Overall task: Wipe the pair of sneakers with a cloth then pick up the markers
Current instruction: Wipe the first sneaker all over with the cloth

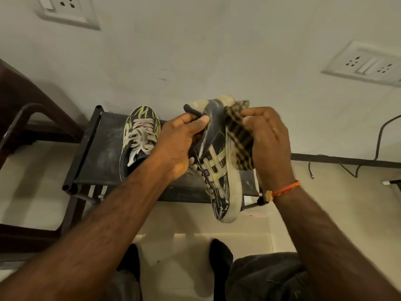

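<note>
Both forearms bare, no sleeves visible. Right wrist: thin orange thread bracelet (pixel 286 188) with small yellowish knot or bead at inner side. Dark grey trousers (pixel 267 276) over knees. Black socks (pixel 221 253) on both feet.

The scene is lit dimly by warm, yellowish indoor light, and soft shadows are cast on the wall (pixel 195 51) at the centre left of the frame. Wide-angle distortion is seen toward the edges, where the wall sockets (pixel 366 64) at upper right are skewed. Slight softness is noted throughout, and no glare is produced.
</note>
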